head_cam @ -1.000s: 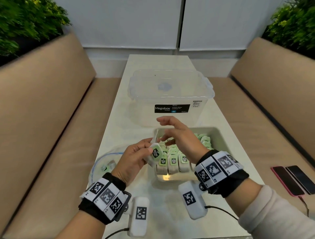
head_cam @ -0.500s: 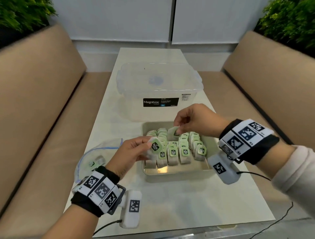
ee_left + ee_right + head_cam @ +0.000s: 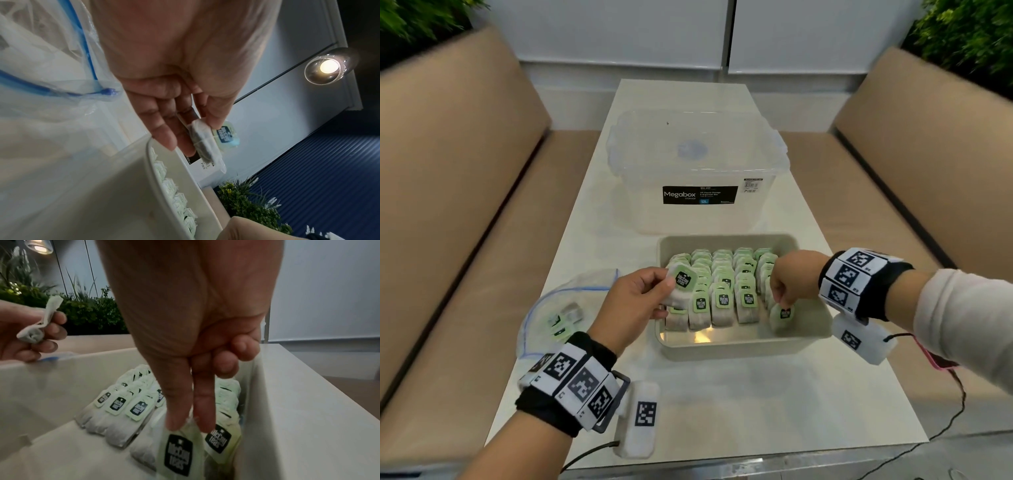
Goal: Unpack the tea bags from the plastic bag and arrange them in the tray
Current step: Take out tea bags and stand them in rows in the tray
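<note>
Rows of tea bags [image 3: 722,274] fill most of the tray [image 3: 726,346], right hand [image 3: 791,284] pinching one into place, left hand [image 3: 633,301] gripping several, a few left in the plastic bag [image 3: 558,318]

The left hand [image 3: 635,301] is raised, palm turned inward, its thumb and curled fingers [image 3: 164,129] pinching a small white paper tea bag with a pale green tag [image 3: 681,286]. The left wrist wears a black band with white coded squares. The right hand [image 3: 789,282] points downward, wrist bent, thumb and forefinger [image 3: 179,410] pinching the top of another white tea bag with a green tag [image 3: 781,317], the other fingers curled in. The right forearm, in a cream sleeve, comes in from the right.
</note>
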Action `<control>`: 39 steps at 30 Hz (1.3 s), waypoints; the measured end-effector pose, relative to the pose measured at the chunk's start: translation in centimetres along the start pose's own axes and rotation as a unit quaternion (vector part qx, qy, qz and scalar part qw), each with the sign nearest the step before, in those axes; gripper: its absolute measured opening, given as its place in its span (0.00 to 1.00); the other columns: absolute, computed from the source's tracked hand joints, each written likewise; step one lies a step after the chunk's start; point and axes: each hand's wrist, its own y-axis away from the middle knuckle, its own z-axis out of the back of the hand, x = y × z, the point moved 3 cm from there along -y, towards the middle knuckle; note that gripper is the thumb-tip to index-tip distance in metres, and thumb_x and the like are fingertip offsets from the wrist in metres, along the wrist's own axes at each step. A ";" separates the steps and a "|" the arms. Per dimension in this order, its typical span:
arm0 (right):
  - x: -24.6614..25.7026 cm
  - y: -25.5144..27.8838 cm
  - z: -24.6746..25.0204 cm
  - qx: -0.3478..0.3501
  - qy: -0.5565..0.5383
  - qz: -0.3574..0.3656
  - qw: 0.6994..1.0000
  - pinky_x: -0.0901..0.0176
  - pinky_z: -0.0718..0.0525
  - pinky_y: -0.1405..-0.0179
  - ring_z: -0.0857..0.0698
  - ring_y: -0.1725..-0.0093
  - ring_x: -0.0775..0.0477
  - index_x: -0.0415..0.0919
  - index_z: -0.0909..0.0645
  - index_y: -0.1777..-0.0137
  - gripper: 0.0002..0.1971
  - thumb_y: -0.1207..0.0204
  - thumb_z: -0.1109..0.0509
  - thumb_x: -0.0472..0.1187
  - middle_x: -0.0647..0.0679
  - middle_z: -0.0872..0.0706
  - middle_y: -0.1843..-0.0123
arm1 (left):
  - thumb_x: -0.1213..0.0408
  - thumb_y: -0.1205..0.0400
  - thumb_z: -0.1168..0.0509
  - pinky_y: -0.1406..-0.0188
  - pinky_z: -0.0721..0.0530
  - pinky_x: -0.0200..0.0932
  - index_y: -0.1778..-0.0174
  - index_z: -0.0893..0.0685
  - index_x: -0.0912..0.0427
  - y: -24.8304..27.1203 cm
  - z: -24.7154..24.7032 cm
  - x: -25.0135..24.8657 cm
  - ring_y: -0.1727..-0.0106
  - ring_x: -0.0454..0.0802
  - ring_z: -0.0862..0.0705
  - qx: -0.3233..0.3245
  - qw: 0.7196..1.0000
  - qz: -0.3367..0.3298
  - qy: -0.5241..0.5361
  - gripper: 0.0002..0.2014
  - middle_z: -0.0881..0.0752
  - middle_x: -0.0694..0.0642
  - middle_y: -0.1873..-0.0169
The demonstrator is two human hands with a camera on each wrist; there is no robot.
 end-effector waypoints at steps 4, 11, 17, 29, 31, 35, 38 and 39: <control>-0.1 -1.2 0.3 0.007 0.044 -0.019 0.999 0.61 0.23 0.61 0.19 0.56 0.51 0.48 0.13 0.49 0.08 0.26 0.29 0.42 0.53 0.12 0.50 | 0.65 0.19 0.36 0.70 0.15 0.33 0.54 0.14 0.59 0.0 0.1 0.1 0.55 0.53 0.19 -0.006 1.000 -0.006 -0.009 0.05 0.16 0.67 0.55; -0.2 -2.2 1.0 0.028 0.082 -0.038 0.996 0.59 0.21 0.56 0.17 0.52 0.46 0.42 0.13 0.45 0.10 0.25 0.30 0.39 0.50 0.14 0.51 | 0.67 0.19 0.35 0.69 0.15 0.35 0.54 0.14 0.56 0.1 0.4 0.1 0.63 0.43 0.17 -0.018 1.000 -0.008 -0.011 0.04 0.12 0.55 0.59; 0.8 -0.4 3.3 -0.027 -0.016 0.005 0.999 0.62 0.26 0.54 0.20 0.52 0.50 0.46 0.18 0.38 0.22 0.31 0.22 0.47 0.53 0.19 0.53 | 0.68 0.20 0.34 0.70 0.16 0.35 0.52 0.17 0.55 -0.1 0.5 -0.1 0.62 0.46 0.16 -0.028 0.999 -0.009 -0.024 0.05 0.11 0.60 0.59; 9.8 2.3 8.2 -0.238 -0.250 0.175 0.922 0.80 0.31 0.72 0.25 0.72 0.65 0.42 0.14 0.50 0.08 0.28 0.25 0.42 0.55 0.17 0.61 | 0.68 0.21 0.33 0.67 0.17 0.36 0.57 0.17 0.51 0.0 0.9 -1.3 0.63 0.39 0.15 -0.014 0.999 -0.035 -0.035 0.06 0.11 0.48 0.67; 10.0 2.2 8.3 -0.231 -0.250 0.174 0.924 0.77 0.31 0.70 0.24 0.70 0.64 0.43 0.13 0.51 0.08 0.29 0.23 0.42 0.55 0.17 0.63 | 0.70 0.23 0.31 0.67 0.18 0.32 0.57 0.17 0.49 0.2 1.4 -1.3 0.65 0.34 0.16 0.001 0.998 -0.035 -0.051 0.09 0.12 0.44 0.67; 10.2 1.1 7.4 -0.176 -0.211 0.139 0.951 0.68 0.26 0.69 0.21 0.69 0.56 0.48 0.14 0.54 0.06 0.30 0.23 0.42 0.58 0.19 0.69 | 0.74 0.25 0.29 0.62 0.21 0.31 0.56 0.16 0.47 0.5 2.8 -0.6 0.63 0.36 0.17 -0.016 0.994 -0.046 -0.097 0.14 0.11 0.47 0.54; 10.5 -0.3 6.3 -0.105 -0.176 0.124 0.971 0.66 0.23 0.70 0.20 0.70 0.53 0.49 0.14 0.55 0.04 0.29 0.25 0.43 0.56 0.15 0.65 | 0.74 0.26 0.28 0.59 0.19 0.33 0.57 0.16 0.47 0.8 3.7 -0.1 0.63 0.39 0.17 -0.036 0.993 -0.037 -0.107 0.14 0.12 0.47 0.52; 10.8 -0.8 6.0 -0.088 -0.158 0.129 0.975 0.66 0.24 0.69 0.20 0.70 0.55 0.48 0.13 0.54 0.04 0.28 0.25 0.43 0.57 0.16 0.65 | 0.74 0.27 0.28 0.60 0.19 0.32 0.58 0.16 0.47 0.8 3.8 -0.1 0.65 0.37 0.16 -0.039 0.993 -0.032 -0.109 0.14 0.12 0.47 0.53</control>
